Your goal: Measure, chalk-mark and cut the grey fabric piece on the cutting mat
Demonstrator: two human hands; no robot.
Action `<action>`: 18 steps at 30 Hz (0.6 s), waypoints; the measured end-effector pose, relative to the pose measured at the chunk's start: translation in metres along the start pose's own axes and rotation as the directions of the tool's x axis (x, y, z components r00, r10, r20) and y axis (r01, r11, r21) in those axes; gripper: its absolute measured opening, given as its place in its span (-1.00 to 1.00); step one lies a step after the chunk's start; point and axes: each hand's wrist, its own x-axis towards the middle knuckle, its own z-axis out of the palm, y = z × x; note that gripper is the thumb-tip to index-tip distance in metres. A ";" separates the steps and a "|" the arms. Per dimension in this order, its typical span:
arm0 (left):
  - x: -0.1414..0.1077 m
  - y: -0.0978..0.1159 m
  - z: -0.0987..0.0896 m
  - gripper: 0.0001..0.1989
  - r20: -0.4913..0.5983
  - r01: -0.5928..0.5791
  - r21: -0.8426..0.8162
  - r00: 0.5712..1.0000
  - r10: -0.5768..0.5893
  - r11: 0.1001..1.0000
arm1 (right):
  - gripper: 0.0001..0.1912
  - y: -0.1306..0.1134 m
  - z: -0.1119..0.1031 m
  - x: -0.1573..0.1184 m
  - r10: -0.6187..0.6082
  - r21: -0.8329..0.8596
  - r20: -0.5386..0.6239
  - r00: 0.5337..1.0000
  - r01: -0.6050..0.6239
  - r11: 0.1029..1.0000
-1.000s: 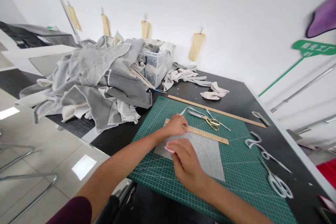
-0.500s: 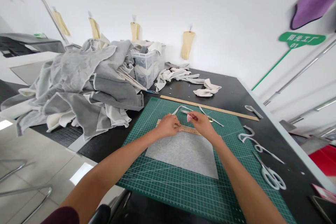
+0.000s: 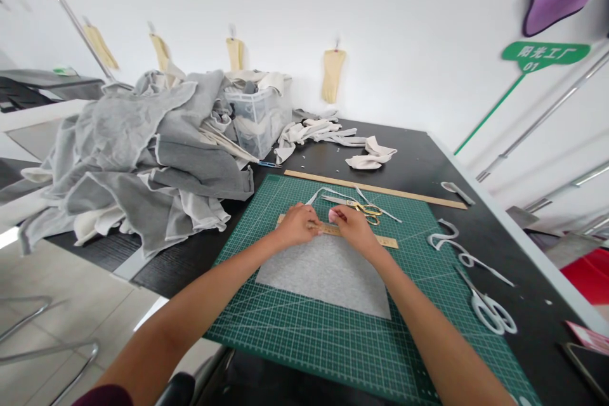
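A grey fabric piece [image 3: 323, 274] lies flat on the green cutting mat [image 3: 280, 333], and a short wooden ruler [image 3: 387, 242] crosses its far edge. My left hand [image 3: 299, 226] is closed at the ruler, its fingers bent and pressed on it. Close beside it, my right hand [image 3: 354, 226] pinches a small pink piece [image 3: 332, 216] near the ruler. Gold-handled scissors [image 3: 365, 208] lie just beyond my right hand, alongside a thin pale strip [image 3: 320, 192]. Both hands cover parts of the ruler.
A long wooden strip [image 3: 375, 189] borders the mat's far side. Grey cloth [image 3: 128, 139] is heaped at the left beside a clear bin [image 3: 259, 124] of fabric. White-handled scissors [image 3: 492, 314] and a curled pale strip [image 3: 469, 259] lie right. A phone [image 3: 587, 365] rests at the lower right.
My right hand has come down toward the ruler with the pink piece, uncovering more of the scissors and the ruler's right end. My left hand stays at the ruler. The view has shifted slightly.
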 end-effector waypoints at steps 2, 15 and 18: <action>0.000 -0.001 0.001 -0.80 -0.005 0.003 -0.002 1.000 -0.003 1.000 | -0.80 -0.004 0.002 -0.001 -0.010 -0.020 0.020 1.000 0.010 1.000; 0.000 0.000 -0.001 -0.83 0.005 0.007 -0.019 1.000 -0.007 1.000 | -0.79 -0.008 0.006 -0.004 -0.026 -0.132 0.042 0.999 0.031 0.991; 0.000 0.001 -0.002 -0.84 0.006 0.004 -0.021 1.000 -0.004 1.000 | -0.79 -0.008 0.007 -0.004 -0.027 -0.149 0.042 0.999 0.033 0.988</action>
